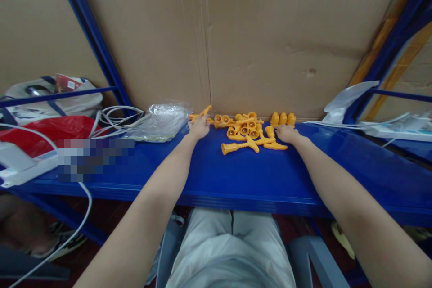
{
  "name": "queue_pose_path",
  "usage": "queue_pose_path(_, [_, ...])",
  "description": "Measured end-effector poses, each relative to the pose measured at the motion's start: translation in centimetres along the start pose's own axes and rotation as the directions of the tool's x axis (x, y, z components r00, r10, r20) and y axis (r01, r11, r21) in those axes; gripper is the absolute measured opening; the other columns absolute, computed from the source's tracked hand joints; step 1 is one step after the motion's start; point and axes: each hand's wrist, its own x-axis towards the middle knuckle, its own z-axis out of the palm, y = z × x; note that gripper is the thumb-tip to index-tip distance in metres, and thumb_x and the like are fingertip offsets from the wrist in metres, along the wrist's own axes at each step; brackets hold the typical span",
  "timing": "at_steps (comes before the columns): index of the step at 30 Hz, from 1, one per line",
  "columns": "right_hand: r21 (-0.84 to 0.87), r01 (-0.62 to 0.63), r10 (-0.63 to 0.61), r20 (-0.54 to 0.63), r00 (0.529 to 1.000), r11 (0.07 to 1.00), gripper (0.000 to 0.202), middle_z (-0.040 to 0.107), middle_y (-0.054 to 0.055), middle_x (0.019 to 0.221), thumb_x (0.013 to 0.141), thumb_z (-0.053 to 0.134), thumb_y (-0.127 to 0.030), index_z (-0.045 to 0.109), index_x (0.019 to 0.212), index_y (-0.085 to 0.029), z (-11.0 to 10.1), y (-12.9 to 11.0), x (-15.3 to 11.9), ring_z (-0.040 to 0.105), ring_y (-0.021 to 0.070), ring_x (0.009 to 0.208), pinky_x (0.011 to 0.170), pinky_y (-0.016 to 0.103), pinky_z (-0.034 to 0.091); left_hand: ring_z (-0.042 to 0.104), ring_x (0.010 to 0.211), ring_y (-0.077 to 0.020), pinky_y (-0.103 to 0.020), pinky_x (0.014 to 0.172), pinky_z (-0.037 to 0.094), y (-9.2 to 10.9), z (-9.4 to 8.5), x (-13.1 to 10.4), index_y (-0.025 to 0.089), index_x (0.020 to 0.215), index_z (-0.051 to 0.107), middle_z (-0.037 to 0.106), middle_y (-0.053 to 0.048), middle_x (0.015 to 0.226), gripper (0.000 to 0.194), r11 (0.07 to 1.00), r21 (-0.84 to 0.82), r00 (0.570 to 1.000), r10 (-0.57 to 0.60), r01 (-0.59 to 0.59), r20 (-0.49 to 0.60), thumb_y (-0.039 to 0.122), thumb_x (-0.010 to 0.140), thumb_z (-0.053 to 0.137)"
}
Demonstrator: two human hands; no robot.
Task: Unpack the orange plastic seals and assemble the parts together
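Observation:
Orange plastic parts lie in a loose pile [245, 127] on the blue table, some shaped like T-handles, others like small round cups. My left hand [200, 128] is at the pile's left end, its fingers closed on an orange T-handle [205, 110]. On the other side, my right hand [286, 134] has its fingers drawn together at an orange cup [269, 132]. Just behind that hand, three orange cups [282, 119] stand in a row. A longer orange piece with a T-shaped end [240, 145] lies at the front of the pile. My fingertips are small and partly hidden.
Behind the blue table [216, 175] rises a cardboard wall [256, 45]. Clear plastic bags [162, 121], white cables [118, 114] and a red bag [64, 126] lie at left. On the right are a white plastic sheet [347, 99] and a power strip [394, 131].

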Motion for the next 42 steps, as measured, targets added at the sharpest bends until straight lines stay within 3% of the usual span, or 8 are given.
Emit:
queue_pose_path(7, [0.023, 0.019, -0.018, -0.018, 1.000, 1.000, 0.056, 0.050, 0.022, 0.154, 0.098, 0.035, -0.029, 0.053, 0.148, -0.014, 0.3, 0.3, 0.4, 0.043, 0.0458, 0.143, 0.112, 0.065, 0.037, 0.020, 0.159, -0.0312, -0.057, 0.125, 0.026, -0.6, 1.1, 0.5, 0.026, 0.158, 0.042, 0.031, -0.009, 0.169, 0.061, 0.989, 0.148, 0.973, -0.009, -0.025, 0.229, 0.043, 0.099, 0.038])
queue_pose_path(13, [0.029, 0.019, -0.019, -0.007, 1.000, 0.999, 0.053, 0.048, 0.022, 0.156, 0.100, 0.038, -0.034, 0.054, 0.147, -0.014, 0.3, 0.4, 0.5, 0.043, 0.0450, 0.142, 0.113, 0.062, 0.035, 0.024, 0.158, -0.0310, -0.047, 0.125, 0.030, -0.9, 1.2, 0.8, 0.021, 0.159, 0.040, 0.025, -0.012, 0.171, 0.064, 0.986, 0.163, 0.976, -0.002, -0.035, 0.220, 0.045, 0.100, 0.040])
queue_pose_path(19, [0.014, 0.029, -0.029, -0.010, 1.000, 0.999, 0.054, 0.051, 0.024, 0.153, 0.098, 0.035, -0.025, 0.056, 0.145, -0.011, 0.0, 0.0, 0.0, 0.045, 0.0468, 0.141, 0.110, 0.065, 0.038, 0.027, 0.157, -0.0298, -0.040, 0.125, 0.027, -1.0, 1.2, 0.8, 0.013, 0.158, 0.040, 0.025, -0.016, 0.170, 0.064, 0.982, 0.180, 0.976, 0.007, -0.047, 0.219, 0.043, 0.101, 0.039])
queue_pose_path(23, [-0.006, 0.009, -0.009, -0.019, 1.000, 1.000, 0.050, 0.057, 0.024, 0.147, 0.097, 0.040, -0.027, 0.062, 0.139, -0.012, -0.5, -0.3, -0.5, 0.051, 0.0442, 0.137, 0.110, 0.060, 0.041, 0.027, 0.157, -0.0310, -0.040, 0.126, 0.026, -1.1, 1.3, 0.8, 0.012, 0.157, 0.041, 0.026, -0.017, 0.170, 0.065, 0.982, 0.184, 0.977, 0.003, -0.043, 0.213, 0.043, 0.100, 0.039])
queue_pose_path(28, [0.041, -0.129, 0.134, -0.160, 0.978, 0.991, 0.044, 0.069, 0.023, 0.128, 0.098, 0.040, -0.031, 0.073, 0.122, -0.014, -1.9, -1.1, -1.3, 0.062, 0.0392, 0.126, 0.104, 0.049, 0.049, 0.030, 0.155, -0.0333, -0.045, 0.125, 0.028, -1.2, 1.3, 0.9, 0.016, 0.156, 0.044, 0.030, -0.017, 0.168, 0.063, 0.983, 0.177, 0.982, 0.004, -0.038, 0.190, 0.043, 0.100, 0.041])
queue_pose_path(31, [0.138, -0.126, 0.152, -0.198, 0.968, 0.982, 0.046, 0.070, 0.019, 0.127, 0.100, 0.040, -0.038, 0.071, 0.125, -0.016, -2.5, -1.7, -1.3, 0.063, 0.0354, 0.125, 0.103, 0.044, 0.050, 0.029, 0.156, -0.0322, -0.044, 0.126, 0.025, -1.1, 1.2, 0.8, 0.018, 0.156, 0.045, 0.028, -0.017, 0.169, 0.062, 0.984, 0.174, 0.975, -0.003, -0.036, 0.220, 0.044, 0.100, 0.039])
queue_pose_path(36, [0.183, 0.003, 0.011, -0.077, 0.997, 0.983, 0.040, 0.073, 0.016, 0.124, 0.097, 0.050, -0.040, 0.071, 0.121, -0.016, -2.1, -3.0, -0.8, 0.066, 0.0323, 0.119, 0.100, 0.038, 0.051, 0.022, 0.158, -0.0332, -0.047, 0.126, 0.028, -0.6, 1.0, 0.6, 0.024, 0.158, 0.042, 0.020, -0.011, 0.173, 0.061, 0.987, 0.160, 0.963, -0.064, 0.022, 0.263, 0.045, 0.101, 0.038])
queue_pose_path(42, [0.128, -0.019, 0.020, -0.013, 1.000, 0.992, 0.030, 0.075, 0.019, 0.113, 0.091, 0.057, -0.029, 0.074, 0.109, -0.012, -2.0, -3.6, -0.8, 0.069, 0.0364, 0.111, 0.094, 0.040, 0.052, 0.017, 0.159, -0.0325, -0.045, 0.126, 0.027, -0.4, 0.7, 0.5, 0.022, 0.161, 0.037, 0.013, -0.011, 0.174, 0.064, 0.984, 0.177, 0.949, -0.087, 0.034, 0.302, 0.047, 0.102, 0.034])
